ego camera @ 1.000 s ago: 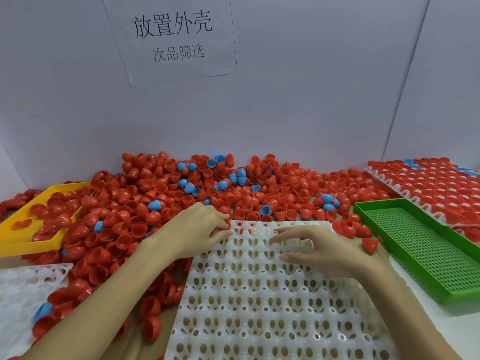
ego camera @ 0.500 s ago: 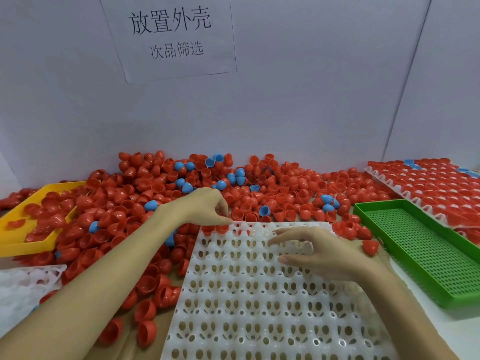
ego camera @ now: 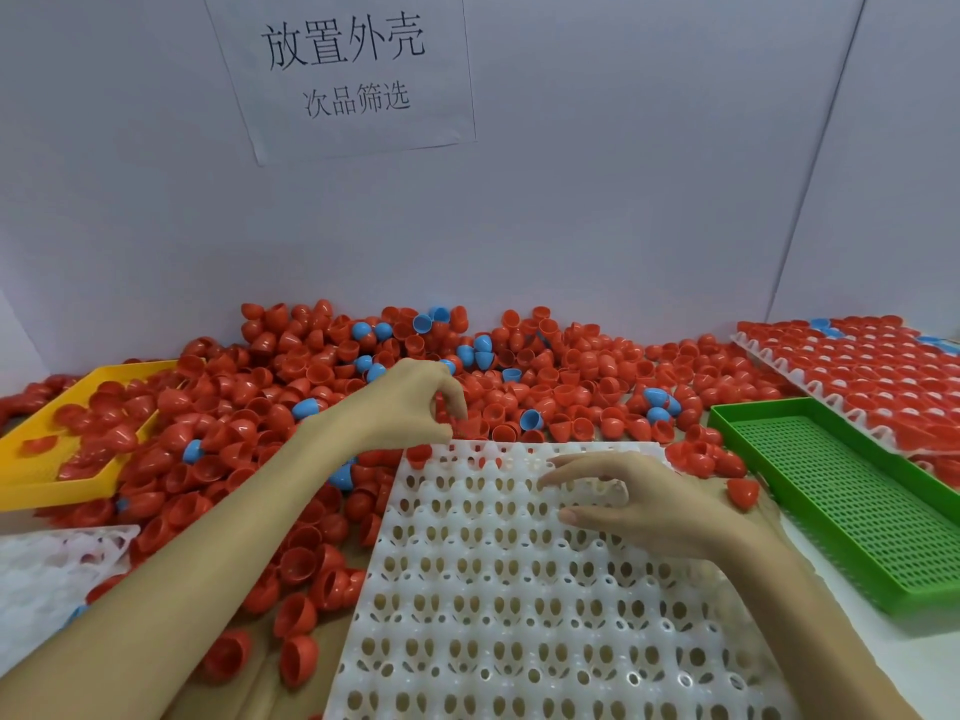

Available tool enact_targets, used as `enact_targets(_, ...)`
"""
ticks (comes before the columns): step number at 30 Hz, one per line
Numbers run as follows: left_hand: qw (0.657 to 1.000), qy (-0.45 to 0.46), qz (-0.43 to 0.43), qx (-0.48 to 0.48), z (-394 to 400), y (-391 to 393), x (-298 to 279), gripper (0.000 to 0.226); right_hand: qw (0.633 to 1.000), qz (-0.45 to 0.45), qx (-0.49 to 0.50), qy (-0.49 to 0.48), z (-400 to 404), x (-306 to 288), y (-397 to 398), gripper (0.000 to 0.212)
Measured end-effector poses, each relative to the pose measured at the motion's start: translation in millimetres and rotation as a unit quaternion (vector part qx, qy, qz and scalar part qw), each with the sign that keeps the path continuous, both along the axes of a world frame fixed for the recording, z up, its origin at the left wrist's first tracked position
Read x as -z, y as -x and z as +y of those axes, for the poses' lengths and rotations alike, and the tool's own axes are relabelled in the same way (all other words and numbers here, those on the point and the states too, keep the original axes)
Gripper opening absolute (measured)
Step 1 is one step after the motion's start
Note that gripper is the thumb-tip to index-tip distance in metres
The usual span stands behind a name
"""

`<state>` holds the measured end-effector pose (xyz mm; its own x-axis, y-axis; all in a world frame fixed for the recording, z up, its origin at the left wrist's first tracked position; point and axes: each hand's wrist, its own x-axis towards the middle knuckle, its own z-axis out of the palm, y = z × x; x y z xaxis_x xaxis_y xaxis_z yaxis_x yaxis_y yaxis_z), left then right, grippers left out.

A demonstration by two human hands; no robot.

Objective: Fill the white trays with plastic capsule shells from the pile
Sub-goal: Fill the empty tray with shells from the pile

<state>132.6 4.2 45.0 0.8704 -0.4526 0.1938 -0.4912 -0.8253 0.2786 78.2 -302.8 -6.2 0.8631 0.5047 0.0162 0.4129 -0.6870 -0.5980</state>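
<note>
At the tabletop's left edge a yellow tray [ego camera: 31,439] is half buried by red shells, and a second white tray [ego camera: 47,569] pokes in below it with loose shells crowding its rim; a careless sweep here could push shells into the wrong tray or off the front edge

The pile [ego camera: 322,387] runs along the back edge, mostly red with scattered blue shells [ego camera: 304,407]. If colour matters, a blue one could ride along unnoticed in a grab

The left hand [ego camera: 410,402] reaches into the pile just behind the centre tray's far-left corner, its fingers [ego camera: 457,407] curled and pinching among red shells; whether one is truly held I cannot tell, as they overlap the heap. A loose pinch on smooth, rounded plastic would likely let a shell squirt free and roll

The centre white tray [ego camera: 519,615] sits at the middle of the front edge, nearly every cell bare, with one red shell [ego camera: 418,454] at its far-left corner, so the filling has barely begun. Shells set dome-up or tilted would not seat, and the light tray could skid if knocked

The right hand [ego camera: 649,506] rests on the tray's far-right part, fingers spread and relaxed, holding nothing; lifting it would free the tray to shift. A stray shell [ego camera: 743,491] lies just beside that wrist, near the green tray [ego camera: 831,511], and a nudge could tip it in. The filled tray [ego camera: 857,376] at the back right corner lies well apart
</note>
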Motion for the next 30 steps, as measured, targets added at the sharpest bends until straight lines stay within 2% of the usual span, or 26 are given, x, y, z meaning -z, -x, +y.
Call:
enact_targets(3,0.991,-0.100,-0.031,0.089,4.3,4.1,5.9,0.025,1.000,-0.006,0.000,0.008,-1.7,1.8,-1.0,0.035)
enact_targets(5,0.974,-0.188,-0.056,0.112,5.1,4.0,18.2,0.033,1.000,-0.006,0.000,0.007,-1.7,2.6,-1.4,0.035)
enact_targets(7,0.963,-0.232,-0.067,0.117,10.1,2.4,30.3,0.044,1.000,-0.003,0.001,0.003,-1.5,3.3,-1.7,0.035)
enact_targets(10,0.971,-0.204,-0.055,0.114,21.0,5.0,39.8,0.048,1.000,-0.001,0.003,-0.002,-2.2,4.0,-2.4,0.035)
enact_targets(14,0.994,-0.044,-0.060,0.074,27.5,9.8,36.1,0.039,1.000,-0.006,0.005,0.003,-1.7,5.3,-4.0,0.036)
enact_targets(16,0.994,0.028,-0.093,0.038,26.5,3.2,33.0,0.038,1.000,-0.006,0.005,0.002,-1.8,5.6,-4.6,0.037)
enact_targets(18,0.991,0.062,-0.117,-0.014,22.0,-9.1,31.6,0.036,1.000,-0.006,0.002,0.002,-2.2,6.1,-4.8,0.037)
enact_targets(21,0.996,0.014,-0.077,-0.052,9.1,-32.0,31.7,0.033,1.000,-0.006,0.003,0.003,-1.5,5.9,-4.1,0.037)
enact_targets(26,0.986,-0.132,0.084,-0.056,-6.2,-65.3,28.4,0.035,1.000,-0.003,0.006,0.002,-0.3,3.6,-2.5,0.037)
enact_targets(28,0.989,-0.104,0.072,-0.080,-8.5,-68.5,29.5,0.033,1.000,-0.002,0.008,0.001,-0.2,3.1,-1.4,0.037)
enact_targets(30,0.994,-0.044,0.023,-0.097,-10.9,-65.8,29.3,0.025,1.000,-0.001,0.008,-0.004,-0.1,2.0,-1.1,0.036)
